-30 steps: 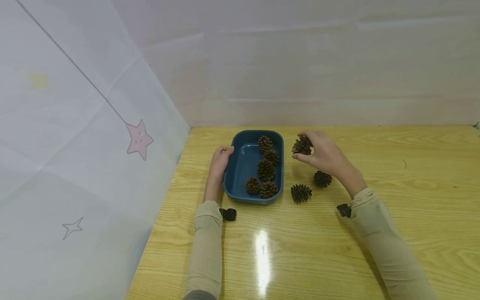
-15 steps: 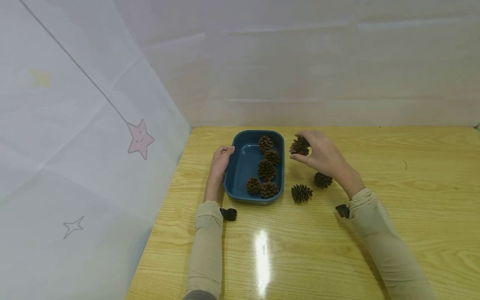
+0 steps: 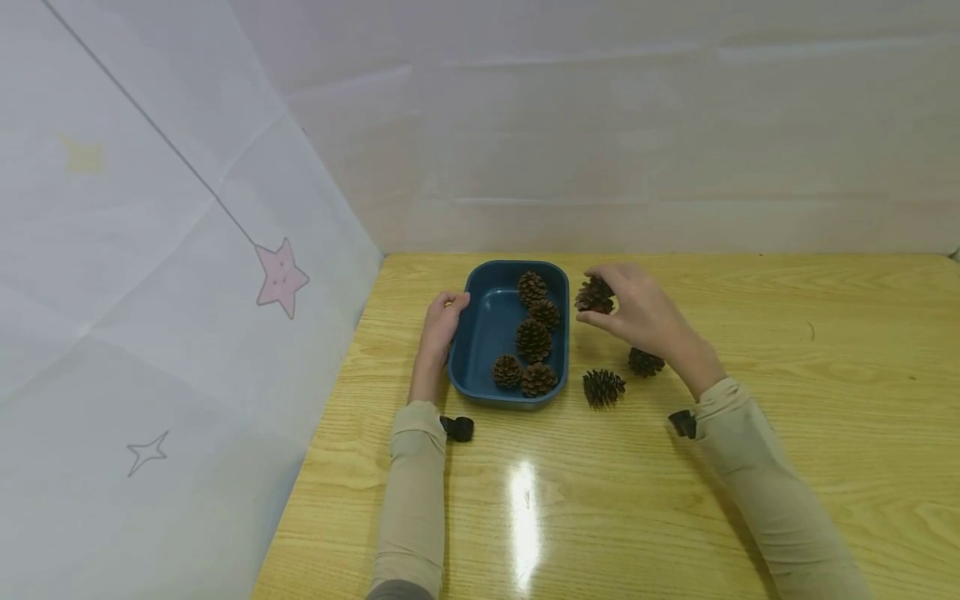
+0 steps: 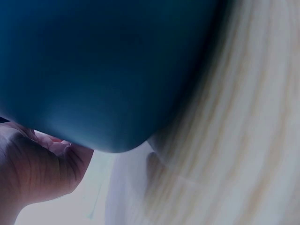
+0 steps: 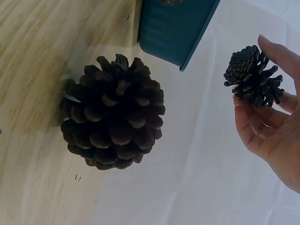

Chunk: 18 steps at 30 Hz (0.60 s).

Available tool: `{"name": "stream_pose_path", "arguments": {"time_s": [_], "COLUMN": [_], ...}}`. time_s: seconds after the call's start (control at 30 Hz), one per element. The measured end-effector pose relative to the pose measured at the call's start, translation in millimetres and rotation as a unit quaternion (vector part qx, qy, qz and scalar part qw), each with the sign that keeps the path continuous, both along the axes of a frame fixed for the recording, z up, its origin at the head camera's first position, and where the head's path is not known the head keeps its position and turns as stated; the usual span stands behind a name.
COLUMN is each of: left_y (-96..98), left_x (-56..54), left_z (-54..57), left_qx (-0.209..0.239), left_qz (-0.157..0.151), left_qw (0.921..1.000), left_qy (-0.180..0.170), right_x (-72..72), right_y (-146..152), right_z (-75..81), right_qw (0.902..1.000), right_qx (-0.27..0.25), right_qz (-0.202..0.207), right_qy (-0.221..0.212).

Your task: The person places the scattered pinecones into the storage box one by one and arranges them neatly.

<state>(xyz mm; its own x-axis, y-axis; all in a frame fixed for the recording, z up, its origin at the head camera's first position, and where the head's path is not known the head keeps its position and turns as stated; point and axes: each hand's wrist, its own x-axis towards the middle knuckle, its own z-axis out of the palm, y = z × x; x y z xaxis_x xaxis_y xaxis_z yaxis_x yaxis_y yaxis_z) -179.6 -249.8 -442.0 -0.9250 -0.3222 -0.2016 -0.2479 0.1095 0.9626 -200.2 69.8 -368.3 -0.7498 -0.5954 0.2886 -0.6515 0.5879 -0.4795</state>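
Note:
A deep blue rectangular dish [image 3: 480, 346] stands on the wooden table, with several brown pine cones [image 3: 533, 340] lying mostly along its right side. My left hand [image 3: 440, 327] holds the dish's left rim, thumb over the edge; in the left wrist view the dish's wall [image 4: 108, 79] hides most of the fingers. Between thumb and fingers, my right hand [image 3: 641, 312] pinches a pine cone [image 3: 595, 296] raised just right of the dish. The right wrist view shows that held pine cone [image 5: 253, 77] clear of the table, its scales spread on one side.
Two more pine cones lie on the table right of the dish: one [image 3: 603, 388] near its front right corner, another [image 3: 646, 362] below my right hand. A pale sheet wall [image 3: 600, 167] rises behind the table, and another white sheet [image 3: 187, 333] borders the left.
My right hand has drifted slightly left toward the dish, carrying the pine cone, which has turned a little. My left hand and the dish stay in place.

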Motion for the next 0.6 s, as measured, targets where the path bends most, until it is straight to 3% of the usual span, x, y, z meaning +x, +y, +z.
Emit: {"name": "stream_pose_path", "arguments": {"time_s": [0.6], "left_y": [0.3], "left_x": [0.9], "left_z": [0.4], "left_qx": [0.002], "left_qz": [-0.007], "left_qw": [1.0], "left_qy": [0.002], "right_x": [2.0], "right_y": [-3.8], "right_z": [-3.5], "right_qw": [0.9998], "right_qx": [-0.001], "right_qz": [0.007], "right_qy": [0.019]}}
